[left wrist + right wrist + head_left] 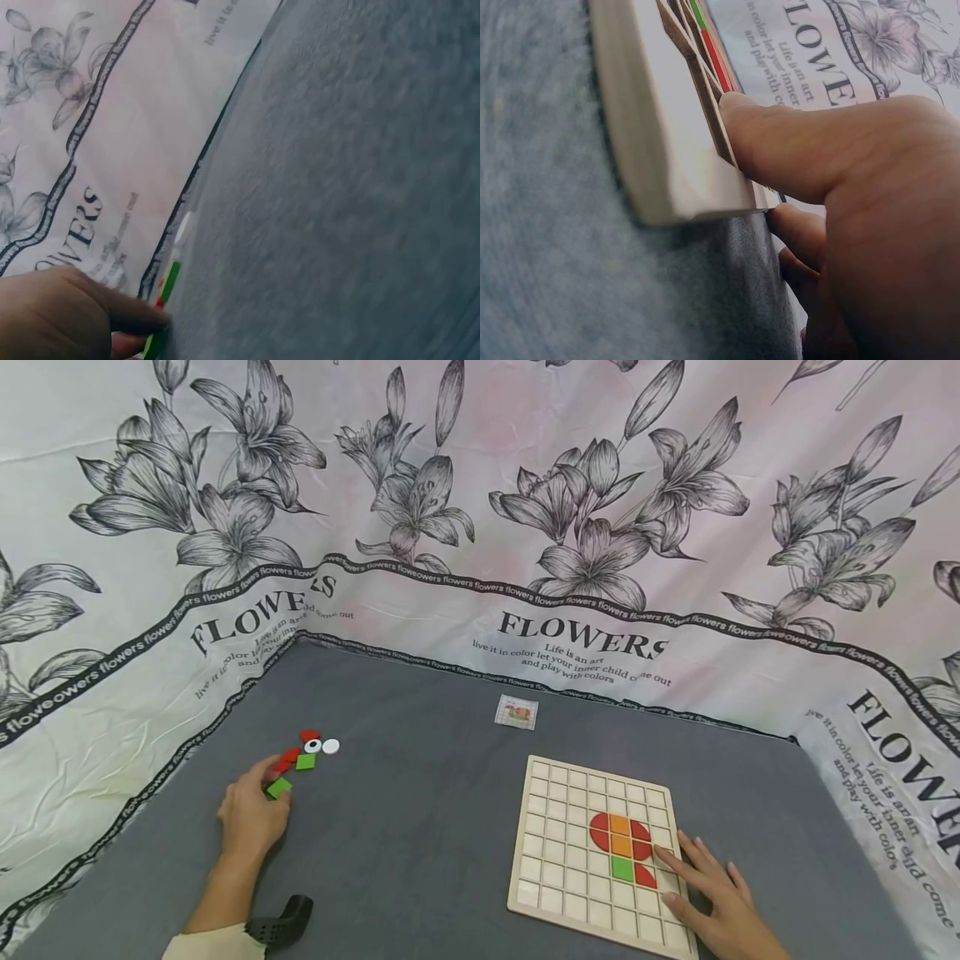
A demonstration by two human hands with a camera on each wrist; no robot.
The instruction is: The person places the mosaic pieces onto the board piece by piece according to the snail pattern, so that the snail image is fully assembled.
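My left hand (253, 810) pinches a green tile (280, 788), which it partly covers. My right hand (712, 893), fingers spread, rests on the board (555, 852), hiding some of it.

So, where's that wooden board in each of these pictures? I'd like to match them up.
Head: lower right of centre, the wooden board lies flat, with the right hand at its right edge.
Left wrist: not in the picture.
Right wrist: upper left towards the centre, seen from low down and cut off by the top.
Shared landmark: the flower-printed cloth, across the top, at left, and at upper right respectively.
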